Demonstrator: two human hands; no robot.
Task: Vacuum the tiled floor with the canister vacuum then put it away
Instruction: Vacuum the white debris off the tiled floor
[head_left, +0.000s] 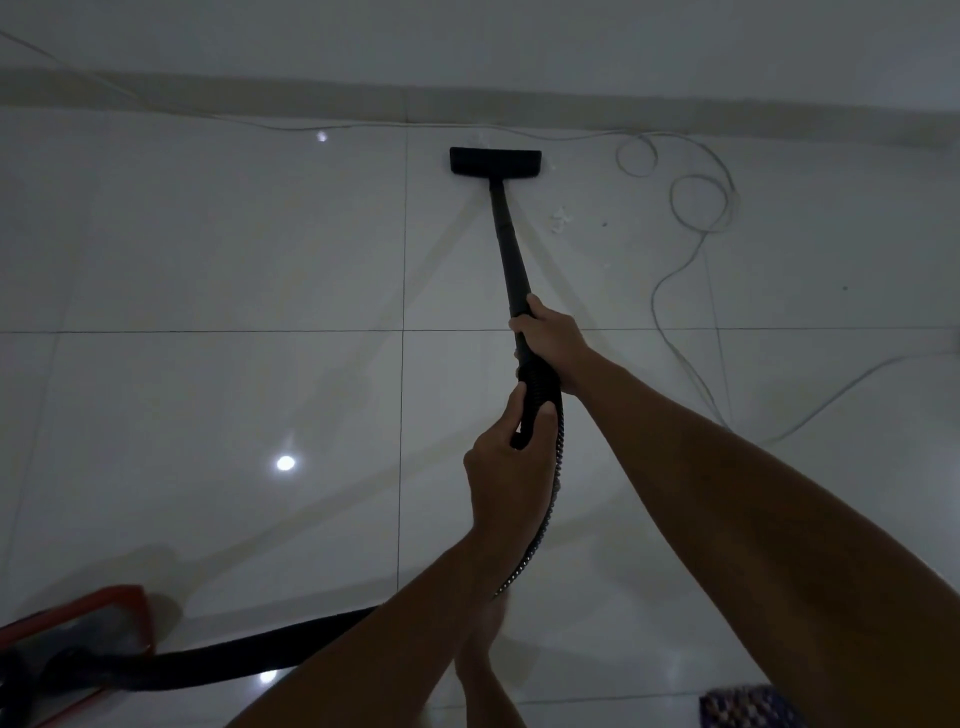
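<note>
A black floor nozzle (495, 161) rests flat on the glossy white tiled floor (234, 249), close to the baseboard. Its black wand (509, 244) slopes back toward me. My right hand (553, 340) is wrapped around the wand's upper end. Just below it, my left hand (506, 462) grips the curved handle where the ribbed black hose (550, 499) starts. The hose hangs down behind my forearms and runs left along the floor to the red and black canister (67, 644) at the bottom left corner.
A thin white cable (696, 208) lies in loops along the wall and trails across the tiles at the right. Small white debris (560, 218) sits right of the wand. My bare foot (483, 670) stands below my arms. A patterned mat corner (748, 706) shows at bottom right.
</note>
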